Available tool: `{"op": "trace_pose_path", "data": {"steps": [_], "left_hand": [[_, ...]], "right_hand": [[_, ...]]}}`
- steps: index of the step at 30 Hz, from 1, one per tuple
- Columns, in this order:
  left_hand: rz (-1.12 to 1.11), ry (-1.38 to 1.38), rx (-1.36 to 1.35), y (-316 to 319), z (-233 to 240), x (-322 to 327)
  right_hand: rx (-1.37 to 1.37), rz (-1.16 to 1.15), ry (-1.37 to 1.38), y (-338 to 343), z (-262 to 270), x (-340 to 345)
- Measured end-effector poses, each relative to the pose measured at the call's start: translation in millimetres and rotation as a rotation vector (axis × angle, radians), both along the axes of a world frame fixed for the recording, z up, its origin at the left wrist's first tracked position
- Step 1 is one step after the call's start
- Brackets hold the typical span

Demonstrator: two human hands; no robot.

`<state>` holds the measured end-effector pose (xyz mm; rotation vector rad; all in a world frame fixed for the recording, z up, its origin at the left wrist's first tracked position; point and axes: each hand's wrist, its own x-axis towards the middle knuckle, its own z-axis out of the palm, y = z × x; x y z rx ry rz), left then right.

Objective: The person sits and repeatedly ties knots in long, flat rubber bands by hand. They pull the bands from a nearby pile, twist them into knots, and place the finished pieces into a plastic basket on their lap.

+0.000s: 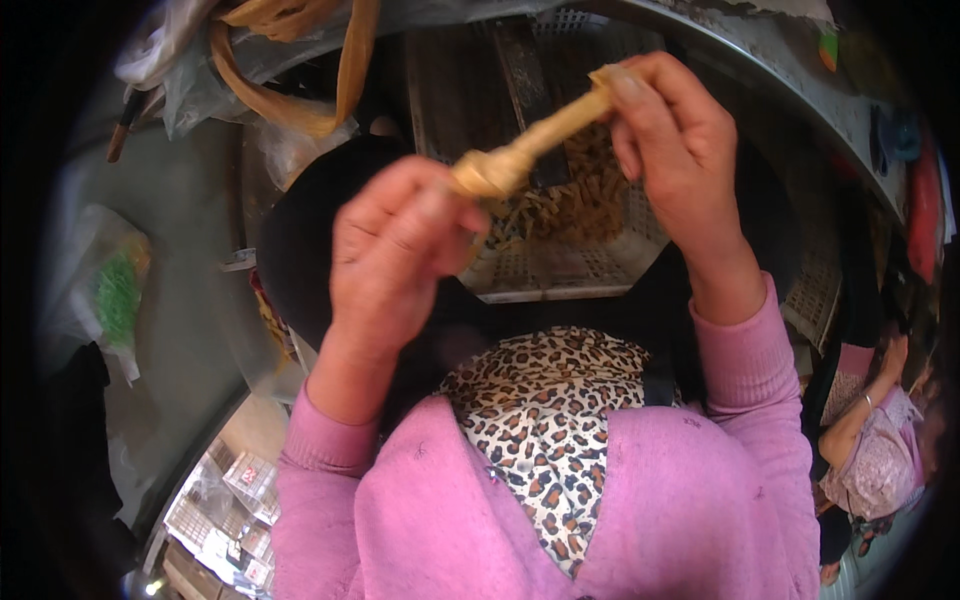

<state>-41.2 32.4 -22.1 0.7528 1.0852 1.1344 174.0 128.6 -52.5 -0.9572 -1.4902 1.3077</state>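
Both hands are raised over the lap and hold a twisted tan strip (562,124) between them, slightly blurred. My left hand (401,236) pinches its lower left end, beside a thick, knot-like lump (491,171) in the strip. The upper right end is gripped between the thumb and fingers of my right hand (667,127). Below the hands, a pale plastic crate (577,262) with perforated walls holds many small tan pieces (592,199). What the strip is made of, I cannot tell.
Long tan strips (352,60) hang beside clear plastic at the upper left. A dark bar (525,82) crosses the crate. A metal table edge (780,82) curves along the upper right. A plastic bag with green material (116,292) lies left. Another person (874,457) sits at right.
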Motion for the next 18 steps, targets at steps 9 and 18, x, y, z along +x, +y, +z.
{"op": "trace_pose_path", "data": {"steps": [9,18], "left_hand": [[-0.071,0.407,-0.049,-18.6,-19.0,5.6],[-0.373,0.496,0.46,-21.8,49.8,37.1]], "right_hand": [[0.398,-0.161,-0.467,-32.5,-11.5,6.0],[0.539,-0.182,-0.693,-56.6,55.7,38.7]]}}
